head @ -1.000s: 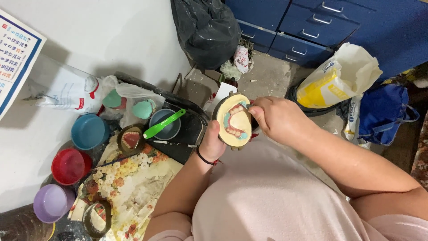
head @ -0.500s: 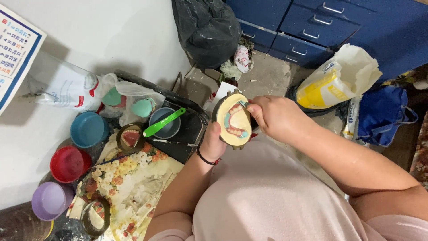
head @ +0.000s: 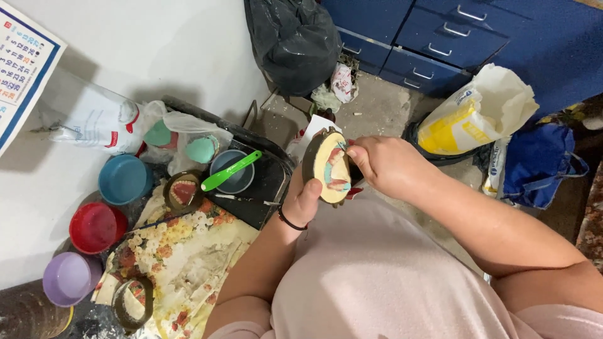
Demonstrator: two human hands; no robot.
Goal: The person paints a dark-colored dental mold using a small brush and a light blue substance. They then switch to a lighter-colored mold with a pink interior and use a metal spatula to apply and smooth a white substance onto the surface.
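The left hand (head: 304,201) has a firm grip on a round, dark-rimmed mould filled with cream plaster and a pink dental arch (head: 328,166), thumb across the lower edge, holding it up on its side above the lap, just right of the black tray. The right hand (head: 383,164) is pinched narrow at the mould's upper right edge, fingertips (head: 353,152) touching the plaster; whether a small tool sits between them, I cannot tell. A thin black band circles the left wrist.

Down to the left, a flowered cloth (head: 182,263) covers the desk, and on it lies a second dark round mould with a pink arch (head: 183,191), with a third dark ring mould (head: 132,302) nearer the bottom edge. A grey-blue rubber bowl (head: 231,172) sits on the black tray (head: 267,188) with a bright green spatula (head: 231,170) laid across it. Further left, three more bowls stand in a row: blue (head: 124,179), red (head: 97,226) and lilac (head: 70,278). A clear plastic bag holding mint-green lumps (head: 191,141) rests by the wall.

Beyond the hands, a black rubbish bag (head: 295,41), blue metal drawers (head: 440,34), a yellow-and-white sack (head: 477,113) and a blue cloth bag (head: 540,163) sit on the floor.
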